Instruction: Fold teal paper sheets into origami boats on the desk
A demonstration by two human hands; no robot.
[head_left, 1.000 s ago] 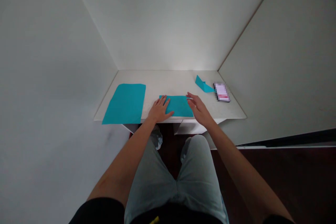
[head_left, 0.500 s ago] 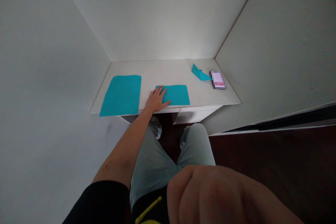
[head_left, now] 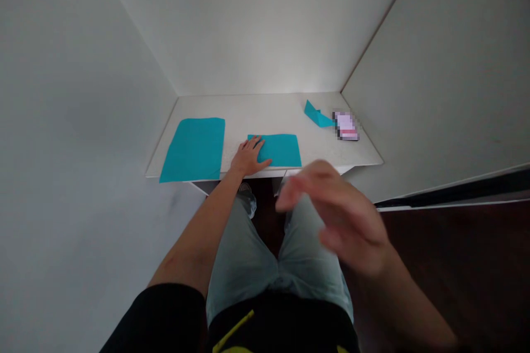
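My left hand lies flat with spread fingers on the left end of a small blue rectangle of paper, near the front edge of the white desk. My right hand is in the air in front of the desk, close to the camera and blurred. Its fingers are curved with a gap between them and the thumb, and nothing shows in it. To the left lies a larger blue sheet, its lower edge reaching the desk's front edge. A folded blue paper boat rests at the back right.
Beside the paper boat is a phone, its screen pixelated. Pale walls enclose the desk at the back and on both sides. A drawer front sits under the desk, partly behind my right hand. My legs are just below it.
My right hand has risen from low near the camera toward the desk, and its closed fingers have loosened. My left hand stays on the small paper.
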